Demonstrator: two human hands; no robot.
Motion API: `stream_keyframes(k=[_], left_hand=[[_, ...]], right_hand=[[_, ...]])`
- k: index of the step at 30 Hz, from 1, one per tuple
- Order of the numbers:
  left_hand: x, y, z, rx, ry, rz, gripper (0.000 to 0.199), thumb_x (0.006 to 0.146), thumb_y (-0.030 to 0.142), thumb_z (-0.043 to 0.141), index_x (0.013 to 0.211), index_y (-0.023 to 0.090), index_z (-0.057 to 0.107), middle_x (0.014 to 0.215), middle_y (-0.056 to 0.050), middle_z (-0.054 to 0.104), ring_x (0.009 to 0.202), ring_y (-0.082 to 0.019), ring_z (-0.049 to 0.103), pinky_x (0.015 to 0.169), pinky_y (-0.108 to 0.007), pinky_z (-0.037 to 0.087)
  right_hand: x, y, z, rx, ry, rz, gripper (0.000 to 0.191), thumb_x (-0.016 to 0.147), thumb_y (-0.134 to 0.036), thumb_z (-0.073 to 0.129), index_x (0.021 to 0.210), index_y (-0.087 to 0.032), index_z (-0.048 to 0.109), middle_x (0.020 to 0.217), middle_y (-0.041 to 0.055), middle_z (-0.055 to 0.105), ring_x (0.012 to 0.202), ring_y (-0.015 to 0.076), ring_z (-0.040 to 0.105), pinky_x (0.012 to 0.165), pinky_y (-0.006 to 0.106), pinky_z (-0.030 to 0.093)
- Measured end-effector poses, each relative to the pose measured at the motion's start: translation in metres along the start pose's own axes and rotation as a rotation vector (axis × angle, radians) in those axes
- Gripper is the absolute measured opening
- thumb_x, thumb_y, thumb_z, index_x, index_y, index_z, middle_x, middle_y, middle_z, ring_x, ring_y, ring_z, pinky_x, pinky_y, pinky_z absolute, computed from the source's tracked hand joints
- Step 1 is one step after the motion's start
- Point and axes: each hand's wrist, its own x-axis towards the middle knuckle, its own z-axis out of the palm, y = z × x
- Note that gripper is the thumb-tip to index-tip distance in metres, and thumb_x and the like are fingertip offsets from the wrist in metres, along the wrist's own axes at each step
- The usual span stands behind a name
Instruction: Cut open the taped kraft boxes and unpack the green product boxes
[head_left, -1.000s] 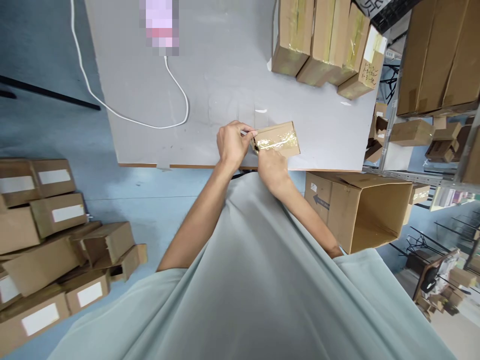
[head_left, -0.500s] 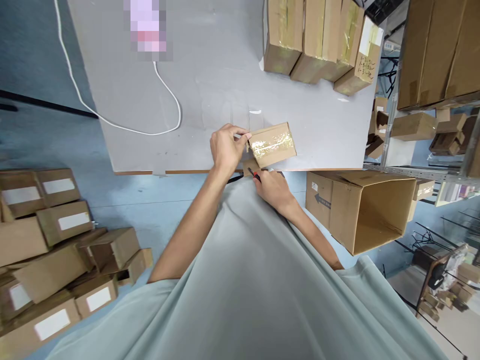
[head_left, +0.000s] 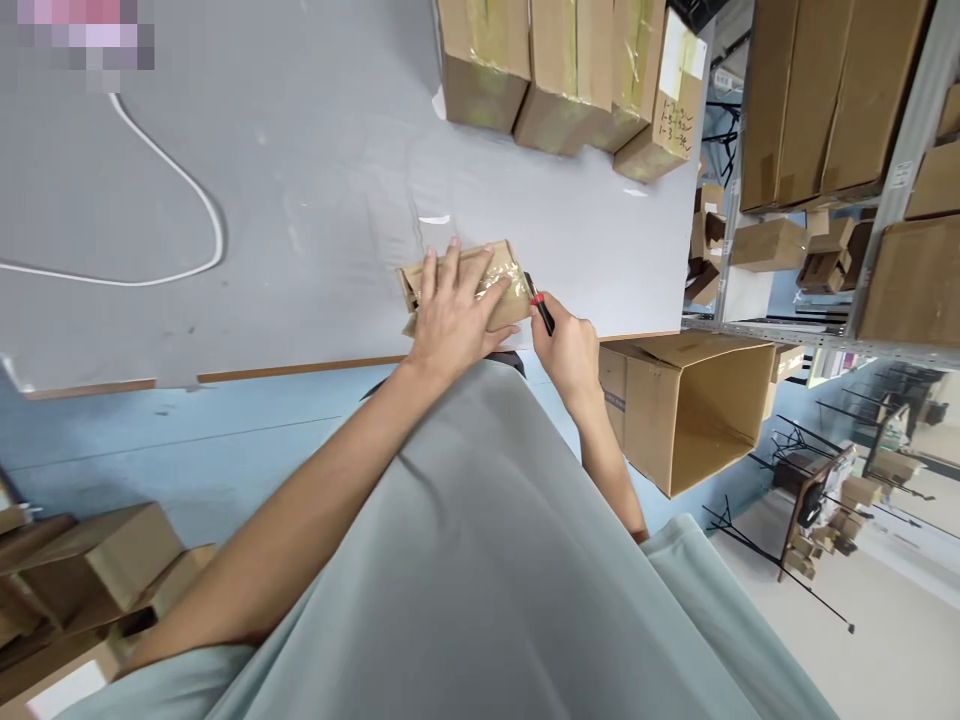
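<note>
Legibly, 3 handwritten lines starting "1-" mark an oblong brown cardboard box (head_left: 670,125). The left hand (head_left: 455,315), grip spread, presses a small brown taped carton (head_left: 514,304) on the grey tabletop (head_left: 315,200); the right hand (head_left: 568,352) clamps a black-and-red cutter (head_left: 542,313).

A small carton (head_left: 511,308) lies at the table's (head_left: 315,220) near edge, right of its middle, under the left hand (head_left: 454,312). Just off its right end is a utility knife (head_left: 543,310) in the right hand (head_left: 568,350). Behind, a row of cartons (head_left: 570,90) stands along the right edge. A cable (head_left: 219,228) lies on the left half; an open carton (head_left: 637,410) sits below the near right corner.
</note>
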Motion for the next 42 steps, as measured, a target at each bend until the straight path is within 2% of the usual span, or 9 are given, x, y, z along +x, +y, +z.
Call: stream_keyframes(k=[2,7,12,17,24,30,36,39,42], left_hand=[[0.000,-0.004,0.000,-0.005,0.001,-0.011,0.071,0.086,0.062,0.093,0.150,0.037,0.073,0.183,-0.011,0.051,0.177,-0.054,0.026,0.142,-0.082,0.010],[-0.001,-0.017,0.001,0.005,0.028,0.021,0.058,0.095,0.057,0.084,0.150,0.040,0.074,0.182,-0.007,0.052,0.176,-0.051,0.032,0.143,-0.080,0.015],[-0.001,-0.030,0.013,0.081,0.088,0.110,0.058,0.101,0.058,0.075,0.153,0.032,0.073,0.184,-0.012,0.050,0.173,-0.052,0.036,0.142,-0.080,0.017],[-0.001,-0.033,0.017,0.072,0.102,0.131,0.057,0.101,0.059,0.075,0.151,0.031,0.076,0.184,-0.012,0.049,0.173,-0.051,0.037,0.142,-0.077,0.017],[0.001,-0.033,0.020,0.008,0.112,0.132,0.055,0.103,0.056,0.071,0.151,0.031,0.076,0.184,-0.011,0.049,0.174,-0.050,0.035,0.144,-0.074,0.013],[0.001,-0.033,0.021,-0.047,0.115,0.160,0.058,0.104,0.056,0.068,0.154,0.026,0.073,0.184,-0.013,0.048,0.175,-0.049,0.031,0.144,-0.074,0.011],[0.002,-0.035,0.026,-0.065,0.098,0.139,0.059,0.105,0.060,0.068,0.153,0.025,0.072,0.186,-0.011,0.046,0.176,-0.044,0.029,0.145,-0.070,0.007],[0.003,-0.036,0.029,-0.050,0.083,0.128,0.062,0.103,0.064,0.071,0.153,0.027,0.071,0.187,-0.007,0.045,0.175,-0.040,0.029,0.145,-0.069,0.005],[0.004,-0.034,0.028,-0.022,0.092,0.118,0.061,0.103,0.065,0.070,0.151,0.027,0.073,0.186,-0.007,0.046,0.175,-0.040,0.030,0.145,-0.068,0.006]], right_hand=[[0.012,-0.001,0.003,-0.020,-0.014,-0.008,0.045,0.127,-0.037,0.034,0.159,-0.026,0.064,0.123,0.0103,0.087,0.106,0.0267,0.081,0.091,0.028,0.049],[0.029,-0.003,0.008,-0.018,-0.024,-0.020,0.043,0.127,-0.038,0.036,0.158,-0.026,0.064,0.123,0.0096,0.087,0.107,0.0280,0.081,0.093,0.030,0.051],[0.029,-0.006,0.010,0.007,-0.020,-0.034,0.044,0.126,-0.038,0.036,0.157,-0.026,0.065,0.123,0.0114,0.087,0.109,0.0307,0.080,0.097,0.035,0.055],[0.026,-0.012,0.015,-0.036,0.012,0.013,0.047,0.126,-0.037,0.032,0.159,-0.022,0.062,0.120,0.0149,0.087,0.112,0.0316,0.080,0.101,0.040,0.057],[0.017,-0.022,0.011,-0.074,0.011,0.001,0.049,0.126,-0.038,0.032,0.164,-0.023,0.059,0.123,0.0142,0.086,0.117,0.0334,0.081,0.106,0.045,0.059],[0.028,-0.031,0.025,-0.072,0.072,0.045,0.046,0.126,-0.039,0.032,0.160,-0.020,0.057,0.119,0.0158,0.085,0.120,0.0343,0.081,0.106,0.049,0.062],[0.025,-0.045,0.015,-0.154,0.031,0.102,0.040,0.123,-0.020,0.031,0.145,-0.015,0.065,0.129,0.0201,0.081,0.125,0.0314,0.081,0.109,0.046,0.061],[0.017,-0.048,0.007,-0.187,0.008,0.119,0.040,0.124,-0.019,0.032,0.140,-0.014,0.068,0.131,0.0219,0.080,0.126,0.0305,0.081,0.110,0.044,0.061],[0.014,-0.048,0.006,-0.220,0.025,0.112,0.041,0.122,-0.016,0.031,0.138,-0.014,0.070,0.130,0.0226,0.081,0.125,0.0307,0.081,0.108,0.044,0.062]])
